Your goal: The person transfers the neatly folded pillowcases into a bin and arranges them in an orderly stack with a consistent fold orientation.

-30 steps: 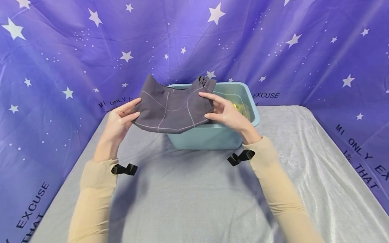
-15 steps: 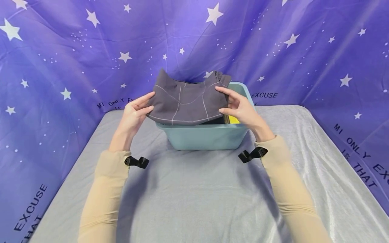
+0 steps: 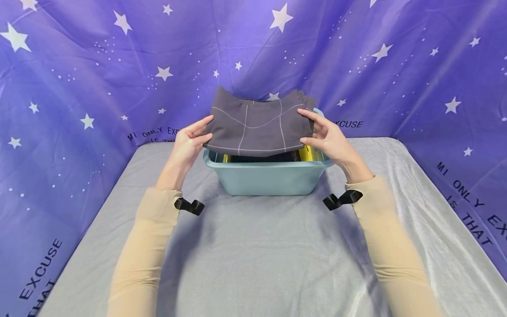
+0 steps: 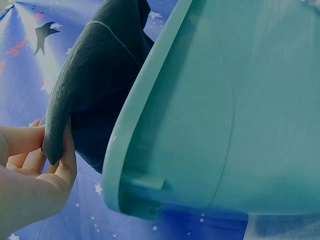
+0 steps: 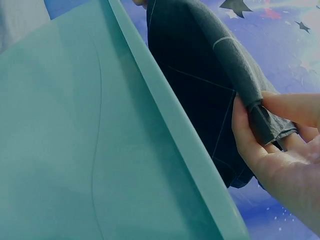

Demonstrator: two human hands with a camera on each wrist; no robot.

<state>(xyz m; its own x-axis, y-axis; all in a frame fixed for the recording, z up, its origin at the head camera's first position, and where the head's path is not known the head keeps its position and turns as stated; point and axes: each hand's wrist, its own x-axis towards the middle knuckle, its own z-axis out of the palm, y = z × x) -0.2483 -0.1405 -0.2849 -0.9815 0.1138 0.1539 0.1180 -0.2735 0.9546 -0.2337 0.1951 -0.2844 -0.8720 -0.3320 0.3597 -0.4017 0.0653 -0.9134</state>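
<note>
A folded dark grey garment [image 3: 263, 125] with thin white seam lines is held up over a blue-green plastic bin [image 3: 269, 180]. My left hand [image 3: 188, 143] pinches its left end, thumb on the near side in the left wrist view, where the folded cloth [image 4: 95, 75] hangs beyond the bin rim. At the right end, my right hand [image 3: 330, 141] pinches the cloth between thumb and fingers; the right wrist view shows a rolled edge [image 5: 237, 65] there. Yellow items [image 3: 306, 153] and something dark show inside the bin beneath the garment; the rest of its contents is hidden.
The bin stands on a table covered with light grey cloth [image 3: 261, 255], near its back edge. Behind and at both sides hangs a purple curtain [image 3: 198, 39] with white stars and lettering. Black wrist cameras [image 3: 190, 205] sit on both sleeves.
Both hands have carried the garment to the right and slightly up and away, from the bin's left side to over its middle. The grip on both ends stays the same.
</note>
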